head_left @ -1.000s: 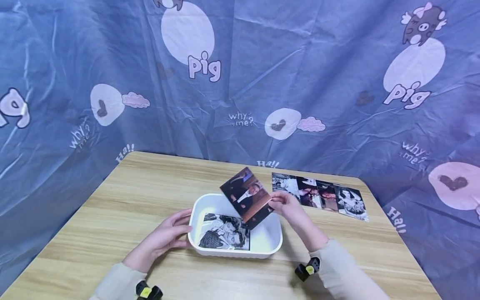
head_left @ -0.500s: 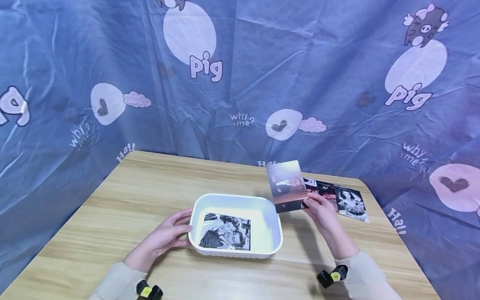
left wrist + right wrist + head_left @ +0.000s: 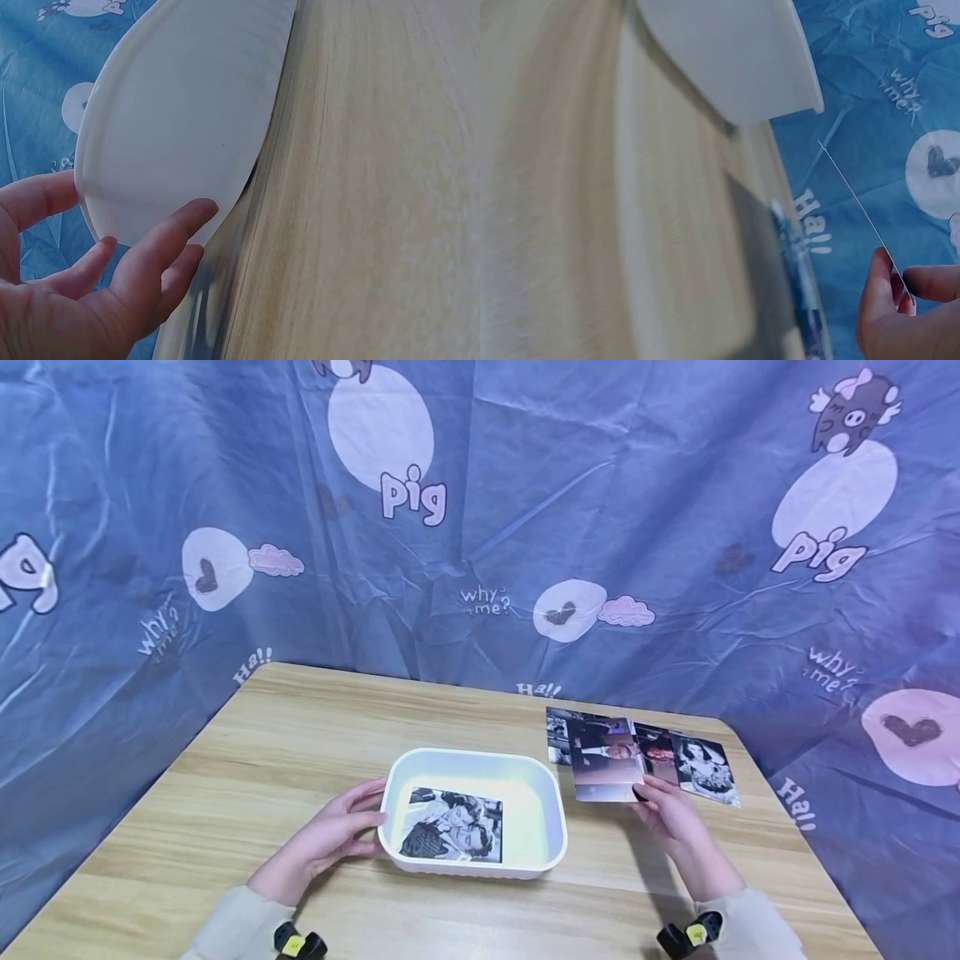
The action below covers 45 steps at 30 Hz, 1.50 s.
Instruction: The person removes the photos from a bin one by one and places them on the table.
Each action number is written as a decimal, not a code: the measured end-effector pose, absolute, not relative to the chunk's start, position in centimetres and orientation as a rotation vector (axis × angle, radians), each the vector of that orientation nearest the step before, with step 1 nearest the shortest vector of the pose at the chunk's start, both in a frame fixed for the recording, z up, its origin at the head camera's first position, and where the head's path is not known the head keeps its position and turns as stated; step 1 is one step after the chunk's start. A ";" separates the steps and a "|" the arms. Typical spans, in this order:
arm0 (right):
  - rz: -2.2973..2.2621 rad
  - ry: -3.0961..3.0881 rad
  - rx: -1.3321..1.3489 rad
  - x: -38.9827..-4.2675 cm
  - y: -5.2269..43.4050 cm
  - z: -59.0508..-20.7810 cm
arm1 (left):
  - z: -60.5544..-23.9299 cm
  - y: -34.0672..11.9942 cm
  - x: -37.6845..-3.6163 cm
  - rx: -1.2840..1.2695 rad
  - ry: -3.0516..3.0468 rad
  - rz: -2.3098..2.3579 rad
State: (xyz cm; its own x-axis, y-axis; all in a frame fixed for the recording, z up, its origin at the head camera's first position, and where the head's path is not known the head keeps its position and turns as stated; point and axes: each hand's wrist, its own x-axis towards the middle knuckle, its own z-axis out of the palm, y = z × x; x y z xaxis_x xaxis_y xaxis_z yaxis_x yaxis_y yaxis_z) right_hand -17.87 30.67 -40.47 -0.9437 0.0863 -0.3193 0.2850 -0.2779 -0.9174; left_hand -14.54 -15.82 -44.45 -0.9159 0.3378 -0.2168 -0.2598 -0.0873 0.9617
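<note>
My right hand (image 3: 672,818) pinches a colour photo (image 3: 606,758) by its near right corner, thumb and fingers closed on the edge; in the right wrist view the print shows only as a thin edge (image 3: 859,206) running up and away from the fingertips (image 3: 881,271). From that grip the photo stretches forward and to the left, lying low over the near end of the row of photos (image 3: 678,758) on the wooden table (image 3: 247,752), and I cannot tell whether it is touching them or just above them. The rest of the row runs off ahead and to the right of my fingers, the black-and-white portrait (image 3: 705,768) just beside the hand. My left hand (image 3: 333,837) rests against the left wall of the white tray (image 3: 474,759), fingers loosely bent along the outside and thumb near the rim; the left wrist view shows the fingers (image 3: 161,251) touching the tray's underside (image 3: 180,120), not clamped round it. Inside the tray, just to the right of that hand, a black-and-white photo (image 3: 452,836) lies flat on the bottom. The tray sits between my two hands, with the held photo just beyond its far right corner.
</note>
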 end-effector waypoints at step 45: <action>-1.725 2.454 0.543 -16.3 30.3 -42.8 | -44.3 -15.9 -14.5 0.075 1.807 2.058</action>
